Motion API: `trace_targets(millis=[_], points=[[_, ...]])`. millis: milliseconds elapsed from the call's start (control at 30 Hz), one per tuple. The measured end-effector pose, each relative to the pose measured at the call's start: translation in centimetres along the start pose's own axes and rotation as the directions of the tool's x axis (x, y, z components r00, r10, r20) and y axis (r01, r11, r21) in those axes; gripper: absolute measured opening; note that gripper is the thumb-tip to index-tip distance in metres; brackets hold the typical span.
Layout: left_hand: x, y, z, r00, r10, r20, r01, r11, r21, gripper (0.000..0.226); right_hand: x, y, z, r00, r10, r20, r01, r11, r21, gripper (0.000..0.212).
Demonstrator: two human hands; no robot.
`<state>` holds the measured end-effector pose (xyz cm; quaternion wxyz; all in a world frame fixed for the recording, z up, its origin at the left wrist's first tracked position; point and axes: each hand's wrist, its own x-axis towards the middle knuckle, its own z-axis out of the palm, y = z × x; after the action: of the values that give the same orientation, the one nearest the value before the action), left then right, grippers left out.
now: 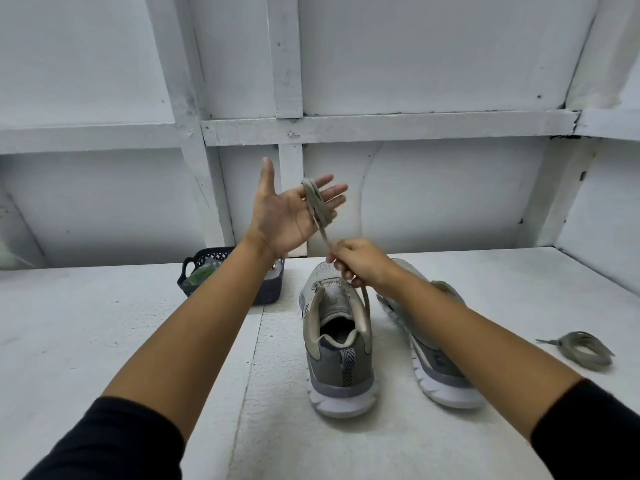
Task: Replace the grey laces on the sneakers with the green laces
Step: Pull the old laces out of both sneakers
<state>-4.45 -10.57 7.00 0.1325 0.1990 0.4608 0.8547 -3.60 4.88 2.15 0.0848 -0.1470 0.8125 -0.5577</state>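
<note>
Two grey sneakers stand on the white table, heels toward me: the left sneaker (pixel 337 344) and the right sneaker (pixel 429 362), partly hidden by my right forearm. My left hand (pixel 292 211) is raised above them, palm up, fingers straight, with a grey lace (pixel 317 206) wound around the fingers. My right hand (pixel 360 261) pinches the same lace just above the left sneaker; the lace runs from it up to my left hand and down along the shoe's collar. A second grey lace (pixel 581 349) lies coiled on the table at the right. Green laces (pixel 201 273) show inside a dark basket.
The dark plastic basket (pixel 266 292) stands at the back of the table, left of the sneakers, partly behind my left forearm. A white panelled wall (pixel 415 195) rises right behind the table.
</note>
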Motion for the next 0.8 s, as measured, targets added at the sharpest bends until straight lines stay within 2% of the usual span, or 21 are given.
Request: trace_targets(millis=[67,167,267,367,467,533,600,700,767,800], points=[[0.1,0.0,-0.5,0.997,0.003,-0.079,0.005,0.995,0.104,0.095,-1.2,-0.8,0.2,0.996,-0.067,0.051,0.071,0.994,-0.082,0.034],[-0.3,-0.8,-1.2,0.989,-0.058,-0.135,0.093,0.958,0.27,0.092,-2.5,-3.3,-0.6,0.977,-0.208,0.039,0.211,0.974,-0.087,0.033],[-0.7,-2.0,-1.6,0.986,-0.147,-0.084,0.167,0.924,0.344,0.095,-2.6,-5.9,-2.3,0.95,-0.308,-0.051,0.303,0.949,-0.089,0.025],[-1.2,-2.4,-1.4,0.971,-0.236,-0.027,0.229,0.896,0.38,0.097,-1.2,-7.2,-4.1,0.944,-0.31,-0.11,0.292,0.944,-0.153,0.022],[-1.6,-2.2,-0.2,0.944,-0.312,0.105,0.251,0.889,0.383,0.096,0.5,-6.6,-4.7,0.954,-0.262,-0.144,0.244,0.961,-0.134,0.024],[-1.8,-2.0,0.3,0.936,-0.312,0.162,0.245,0.91,0.335,0.094,1.2,-5.3,-4.4,0.962,-0.222,-0.157,0.213,0.974,-0.072,0.023],[-1.8,-2.0,0.7,0.941,-0.279,0.19,0.219,0.933,0.286,0.088,1.5,-3.7,-3.5,0.976,-0.179,-0.127,0.19,0.979,0.079,0.024],[-1.9,-2.2,0.8,0.967,-0.198,0.162,0.149,0.951,0.27,0.053,1.2,-1.9,-1.9,0.995,-0.094,-0.025,0.098,0.947,0.305,0.028],[-1.8,-2.5,0.7,0.981,-0.159,0.114,0.119,0.947,0.299,0.03,0.9,-1.3,-1.2,0.998,-0.066,0.009,0.059,0.934,0.352,0.024],[-1.8,-2.6,0.6,0.983,-0.153,0.102,0.115,0.945,0.305,0.026,0.8,-1.2,-1.0,0.998,-0.063,0.005,0.056,0.929,0.367,0.019]])
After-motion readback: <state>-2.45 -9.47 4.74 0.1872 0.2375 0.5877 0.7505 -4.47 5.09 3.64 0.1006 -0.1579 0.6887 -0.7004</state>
